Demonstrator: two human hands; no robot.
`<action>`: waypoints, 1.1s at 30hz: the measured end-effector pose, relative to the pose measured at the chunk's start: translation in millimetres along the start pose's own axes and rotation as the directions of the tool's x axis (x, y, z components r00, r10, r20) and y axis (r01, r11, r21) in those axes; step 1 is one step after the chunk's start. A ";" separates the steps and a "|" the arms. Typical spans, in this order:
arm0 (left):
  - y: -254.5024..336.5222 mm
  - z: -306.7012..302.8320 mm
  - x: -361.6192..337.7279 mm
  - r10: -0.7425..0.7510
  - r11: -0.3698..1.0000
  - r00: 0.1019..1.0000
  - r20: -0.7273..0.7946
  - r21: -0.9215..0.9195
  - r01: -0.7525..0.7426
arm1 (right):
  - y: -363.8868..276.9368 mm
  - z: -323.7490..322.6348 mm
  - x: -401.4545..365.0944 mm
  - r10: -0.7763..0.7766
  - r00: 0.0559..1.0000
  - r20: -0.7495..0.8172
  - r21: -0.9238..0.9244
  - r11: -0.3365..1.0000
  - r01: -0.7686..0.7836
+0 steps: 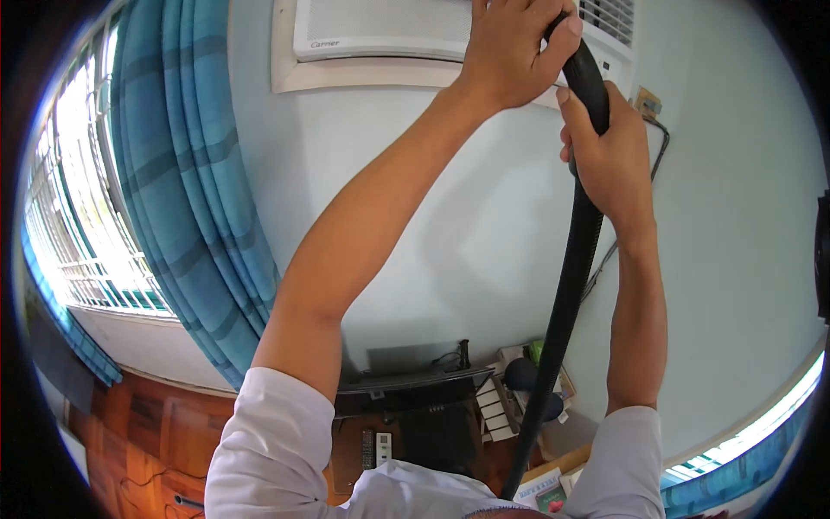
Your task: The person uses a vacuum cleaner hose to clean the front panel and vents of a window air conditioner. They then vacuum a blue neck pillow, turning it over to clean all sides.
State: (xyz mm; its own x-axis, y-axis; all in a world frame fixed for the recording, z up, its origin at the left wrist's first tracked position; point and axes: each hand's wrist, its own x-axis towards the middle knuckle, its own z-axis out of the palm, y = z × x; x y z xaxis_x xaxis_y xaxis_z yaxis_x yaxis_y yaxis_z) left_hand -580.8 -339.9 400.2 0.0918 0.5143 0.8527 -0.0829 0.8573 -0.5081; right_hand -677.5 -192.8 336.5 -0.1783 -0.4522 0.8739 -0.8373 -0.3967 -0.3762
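A black ribbed vacuum hose (566, 285) runs from the bottom of the view up to the wall. My right hand (609, 160) is wrapped around its smooth upper section, thumb lying along the front. Higher up, my left hand (517, 56) closes on the hose near its top end, with the thumb over it; some of its fingers are cut off by the upper edge. Behind both hands is a white window-type air conditioner (380, 30) marked Carrier, set in a wall frame. Where the hose's tip points is hidden.
Blue curtains (186, 173) hang beside a barred window (86, 190) on the left. Below are a black TV (415, 394), a small table with remote controls (376, 448), and cluttered boxes (497, 411). A wall outlet (648, 102) with a dangling cord is at right.
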 end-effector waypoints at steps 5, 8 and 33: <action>27.0 -3.7 -19.0 -0.079 0.997 0.997 0.020 -0.014 0.079 | 5.7 -1.2 -24.1 0.035 0.999 0.021 0.028 0.999 -0.036; 37.6 -0.7 -34.9 -0.127 0.992 0.992 0.022 0.025 0.126 | 15.6 -2.8 -41.0 0.029 0.999 0.029 -0.007 1.000 -0.029; -144.4 52.6 276.5 0.223 0.962 0.972 0.068 0.146 -0.231 | -75.0 -74.8 226.9 -0.368 0.866 -0.338 0.022 0.917 0.398</action>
State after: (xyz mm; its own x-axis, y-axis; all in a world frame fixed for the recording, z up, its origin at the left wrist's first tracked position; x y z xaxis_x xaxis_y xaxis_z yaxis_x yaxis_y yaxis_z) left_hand -595.6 -322.8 715.7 0.0029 0.6893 0.7244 -0.2459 0.7027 -0.6677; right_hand -693.8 -205.9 585.9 -0.0212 0.0244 0.9995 -0.8276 -0.5613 -0.0039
